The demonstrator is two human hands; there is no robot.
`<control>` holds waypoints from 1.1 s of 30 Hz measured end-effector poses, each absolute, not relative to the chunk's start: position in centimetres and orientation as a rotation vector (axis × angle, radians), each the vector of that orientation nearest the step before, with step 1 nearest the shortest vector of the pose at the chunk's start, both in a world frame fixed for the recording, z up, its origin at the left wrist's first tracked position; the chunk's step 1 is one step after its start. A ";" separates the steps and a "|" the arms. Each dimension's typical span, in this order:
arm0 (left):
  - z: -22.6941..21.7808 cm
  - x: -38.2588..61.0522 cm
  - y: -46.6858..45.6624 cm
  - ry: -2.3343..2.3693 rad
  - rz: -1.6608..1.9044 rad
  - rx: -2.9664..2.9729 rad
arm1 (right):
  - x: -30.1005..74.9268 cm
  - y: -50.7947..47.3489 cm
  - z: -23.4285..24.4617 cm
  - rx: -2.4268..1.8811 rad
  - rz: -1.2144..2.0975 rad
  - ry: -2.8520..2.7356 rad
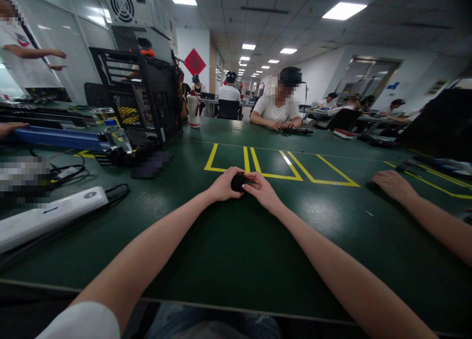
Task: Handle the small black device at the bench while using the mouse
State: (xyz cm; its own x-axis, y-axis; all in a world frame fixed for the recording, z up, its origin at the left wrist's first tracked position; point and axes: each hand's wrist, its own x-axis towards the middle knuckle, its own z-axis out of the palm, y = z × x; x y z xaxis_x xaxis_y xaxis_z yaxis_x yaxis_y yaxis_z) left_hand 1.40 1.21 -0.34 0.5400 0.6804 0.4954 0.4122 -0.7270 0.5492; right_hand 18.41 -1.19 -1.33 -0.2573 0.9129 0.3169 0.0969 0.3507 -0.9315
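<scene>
A small, dark, rounded object point(237, 182) is between my two hands, just above or on the green table; its exact kind is not clear. My left hand point(222, 185) curls its fingers and thumb around the object from the left. From the other side, my right hand point(261, 187) pinches the object's right edge with its fingertips. Both forearms reach forward across the table, wrists low. Yellow tape outlines point(254, 162) mark the tabletop right behind my hands.
At left stand an open black computer case point(147, 93), a white power strip point(55, 216) with cables and a blue metal rail point(66, 138). A paper cup point(193, 110) stands farther back. Another person's hand point(394, 185) rests at right; a person point(278, 107) sits opposite.
</scene>
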 end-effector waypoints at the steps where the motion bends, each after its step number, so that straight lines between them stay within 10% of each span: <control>1: -0.4 1.4 1.2 0.895 1.009 2.414 | 18.4 -1.2 -1.3 -0.924 1.043 -1.640; 33: -0.3 1.5 1.1 0.934 0.998 2.413 | 18.3 -1.3 -1.5 -0.947 0.996 -1.645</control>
